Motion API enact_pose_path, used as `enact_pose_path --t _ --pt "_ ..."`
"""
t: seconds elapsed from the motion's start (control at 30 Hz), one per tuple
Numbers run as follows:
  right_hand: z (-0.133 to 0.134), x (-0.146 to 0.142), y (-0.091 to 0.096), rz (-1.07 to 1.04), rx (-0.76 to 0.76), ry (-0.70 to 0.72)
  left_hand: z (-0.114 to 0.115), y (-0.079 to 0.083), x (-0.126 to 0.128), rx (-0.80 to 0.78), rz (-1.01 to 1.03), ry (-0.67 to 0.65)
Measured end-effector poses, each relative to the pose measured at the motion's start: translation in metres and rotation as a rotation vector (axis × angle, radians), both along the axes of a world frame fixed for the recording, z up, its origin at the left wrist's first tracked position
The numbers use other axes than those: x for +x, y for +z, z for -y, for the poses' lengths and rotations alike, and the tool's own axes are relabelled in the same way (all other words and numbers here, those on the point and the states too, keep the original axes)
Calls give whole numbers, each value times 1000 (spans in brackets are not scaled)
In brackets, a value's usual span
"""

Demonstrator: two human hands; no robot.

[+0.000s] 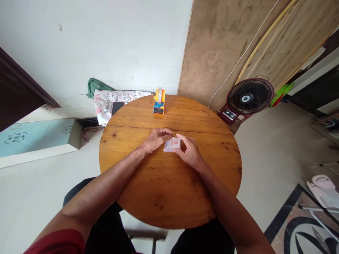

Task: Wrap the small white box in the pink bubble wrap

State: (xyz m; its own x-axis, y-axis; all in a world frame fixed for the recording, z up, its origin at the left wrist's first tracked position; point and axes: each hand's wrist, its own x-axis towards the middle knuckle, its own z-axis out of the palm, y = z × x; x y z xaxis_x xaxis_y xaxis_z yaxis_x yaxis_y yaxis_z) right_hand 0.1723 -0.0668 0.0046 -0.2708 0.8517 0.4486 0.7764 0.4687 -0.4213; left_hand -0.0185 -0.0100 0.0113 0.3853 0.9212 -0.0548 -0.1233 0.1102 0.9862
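Spanning left-right, the packet lengthwise.

You wear a dark red sleeve on your left arm. It ends above the elbow, and only its lower edge shows in the bottom corner of the view. Below it, your left forearm is bare down to your left hand. Your right forearm is bare as far as it shows, through to your right hand. Black legwear covers your lap; trousers or shorts, I cannot tell.
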Motion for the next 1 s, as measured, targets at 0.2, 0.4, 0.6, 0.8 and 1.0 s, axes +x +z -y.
enact_pose_path --t 0.2,0.4,0.6,0.8,1.0 --pt "0 0 4 -9 -28 -2 -1 -1 0 14 36 -28" --pt "3 0 11 -6 57 46 0 -1 1 -2 54 -58" --pt "2 0 10 88 148 58 1 0 1 10 52 -107" --pt "4 -1 13 25 106 85 -2 -4 -1 18 10 -114" --pt "3 9 19 -166 35 -2 -4 -5 -1 29 12 -71"
